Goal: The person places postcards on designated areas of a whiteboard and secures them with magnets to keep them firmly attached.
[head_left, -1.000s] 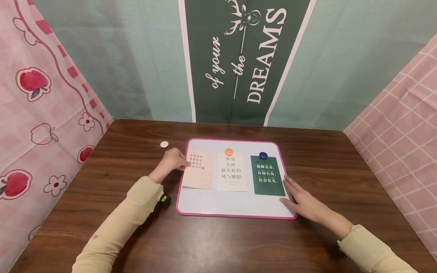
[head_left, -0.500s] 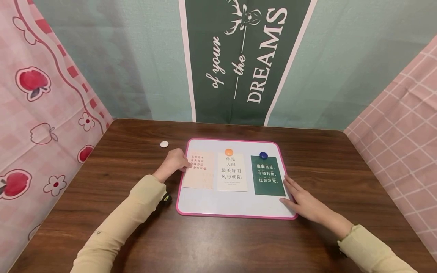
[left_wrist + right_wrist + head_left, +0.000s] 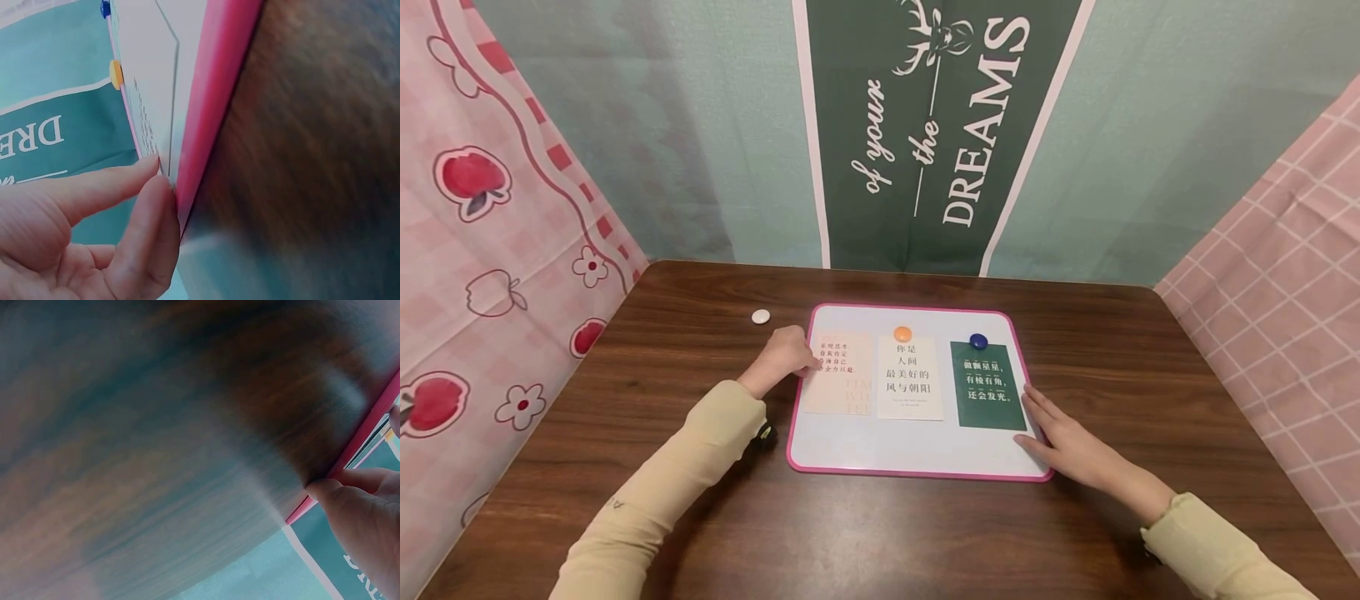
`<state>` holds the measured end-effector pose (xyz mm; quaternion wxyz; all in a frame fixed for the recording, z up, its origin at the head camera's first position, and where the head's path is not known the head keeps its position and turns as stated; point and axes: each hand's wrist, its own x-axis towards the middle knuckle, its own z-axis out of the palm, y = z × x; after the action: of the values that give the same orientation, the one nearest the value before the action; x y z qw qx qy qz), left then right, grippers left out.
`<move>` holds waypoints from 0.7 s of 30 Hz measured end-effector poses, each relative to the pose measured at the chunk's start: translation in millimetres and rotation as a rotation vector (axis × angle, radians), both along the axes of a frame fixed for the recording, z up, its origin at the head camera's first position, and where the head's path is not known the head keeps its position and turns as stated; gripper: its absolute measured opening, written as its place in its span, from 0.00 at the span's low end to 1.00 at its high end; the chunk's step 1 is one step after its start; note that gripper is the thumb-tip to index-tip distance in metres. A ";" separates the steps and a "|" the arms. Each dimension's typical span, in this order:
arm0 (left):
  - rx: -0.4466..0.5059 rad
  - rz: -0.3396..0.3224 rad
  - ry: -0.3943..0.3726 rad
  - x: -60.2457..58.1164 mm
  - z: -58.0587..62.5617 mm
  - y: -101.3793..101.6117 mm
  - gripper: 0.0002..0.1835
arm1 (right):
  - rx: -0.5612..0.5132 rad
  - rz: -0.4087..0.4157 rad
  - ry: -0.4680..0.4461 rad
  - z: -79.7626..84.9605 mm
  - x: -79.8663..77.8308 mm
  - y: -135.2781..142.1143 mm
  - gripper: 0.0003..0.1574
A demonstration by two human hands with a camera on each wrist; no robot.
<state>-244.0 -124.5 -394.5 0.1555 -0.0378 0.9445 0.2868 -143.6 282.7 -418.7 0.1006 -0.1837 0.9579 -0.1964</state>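
Observation:
A pink-rimmed whiteboard lies flat on the table, bearing three cards side by side. My left hand pinches the left edge of the pale pink card between thumb and finger; the left wrist view shows the fingertips at that edge. An orange magnet sits at the top of the cream card in the middle. On the green card at the right is a dark blue magnet. My right hand rests with extended fingers on the board's right edge.
A white round magnet lies on the brown wooden table, left of the board's upper corner. Behind the table hangs a green curtain with lettering. Pink patterned cloths stand at the left and right sides.
The pale pink card has shifted slightly right and now lies flatter on the board, its print easier to see. My left hand moved a little right with it; the right hand stayed put.

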 end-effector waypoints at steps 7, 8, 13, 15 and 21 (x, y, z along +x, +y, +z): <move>-0.023 -0.084 -0.011 -5.4 3.1 -5.6 0.10 | 0.002 0.000 0.002 0.1 0.2 0.2 0.51; -0.035 -0.106 0.006 -6.6 3.9 -7.2 0.10 | 0.002 0.001 0.003 0.1 0.3 0.3 0.51; -0.085 -0.219 0.160 -14.3 6.7 -19.3 0.10 | 0.004 0.002 0.003 0.4 0.3 0.4 0.50; -0.083 -0.249 0.220 -17.3 6.0 -25.7 0.11 | 0.004 0.001 0.001 0.4 0.3 0.3 0.51; -0.060 -0.263 0.322 -25.7 1.1 -43.7 0.12 | 0.005 -0.004 -0.008 0.4 0.4 -0.1 0.52</move>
<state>-269.7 -168.2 -393.5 0.0373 0.1276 0.9621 0.2380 -143.1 282.6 -418.3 0.1044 -0.1807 0.9584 -0.1949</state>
